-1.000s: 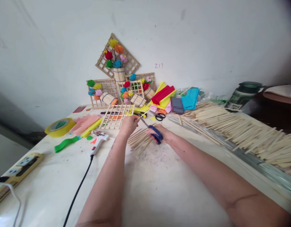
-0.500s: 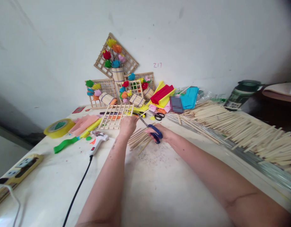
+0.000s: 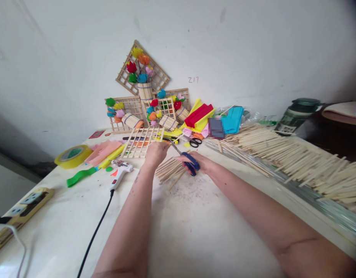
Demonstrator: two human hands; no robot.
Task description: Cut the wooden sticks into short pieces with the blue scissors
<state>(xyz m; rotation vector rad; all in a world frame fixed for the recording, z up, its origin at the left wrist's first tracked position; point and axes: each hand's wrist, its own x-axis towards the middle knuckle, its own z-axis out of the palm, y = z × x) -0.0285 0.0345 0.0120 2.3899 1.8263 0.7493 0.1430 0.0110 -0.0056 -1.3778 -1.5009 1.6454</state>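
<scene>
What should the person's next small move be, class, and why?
Probably ease the left hand slightly back before any cut: the right hand holds the blue-handled scissors pointing toward it, their tips very close to where the left hand appears to grip a thin wooden stick.

A single camera, worn on the person's head, looks forward and down across the table. The left forearm and right forearm run in from the near edge, closest to the lens; the left hand and right hand come farther off, around the middle of the view. Beyond the table's far side it faces a wall, filling the upper part. The wide angle reaches from a power strip at near left to a bottle at far right.
</scene>
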